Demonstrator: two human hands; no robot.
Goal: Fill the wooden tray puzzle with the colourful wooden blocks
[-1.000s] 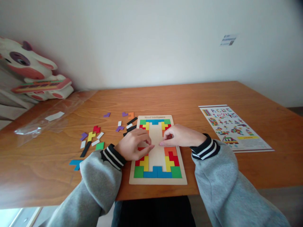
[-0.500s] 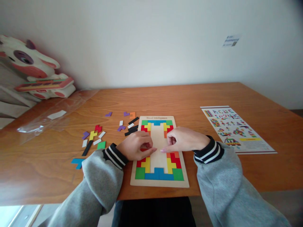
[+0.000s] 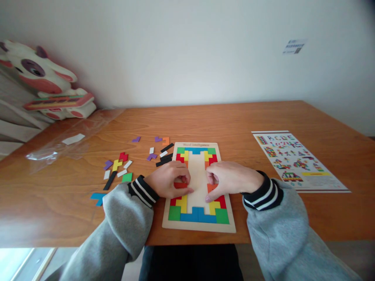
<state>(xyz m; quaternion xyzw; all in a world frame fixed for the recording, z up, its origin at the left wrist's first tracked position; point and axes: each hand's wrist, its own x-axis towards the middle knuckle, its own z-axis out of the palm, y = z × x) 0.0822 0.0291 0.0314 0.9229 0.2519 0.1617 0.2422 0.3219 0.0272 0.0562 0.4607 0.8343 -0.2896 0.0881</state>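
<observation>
Counting from over here, loose stuff left of the left hand (image 3: pixel 168 180): four purple pieces (image 3: pixel 108 164), five white pieces (image 3: pixel 122 172), four black pieces (image 3: pixel 110 180), plus one red piece (image 3: pixel 123 157), one yellow piece (image 3: pixel 117 164), one green piece (image 3: pixel 127 177), one blue piece (image 3: pixel 98 198), one orange piece (image 3: pixel 166 141). I've got one board (image 3: pixel 197 179) under both hands, one printed sheet (image 3: pixel 295 160) right of the right hand (image 3: pixel 231 179).

The light is soft; glare whitens the near left corner of the table (image 3: pixel 211 119), and the plastic bag (image 3: pixel 67 151) on it shines.

Right hand (image 3: pixel 231 178) — lower on board (image 3: pixel 199 227)
</observation>
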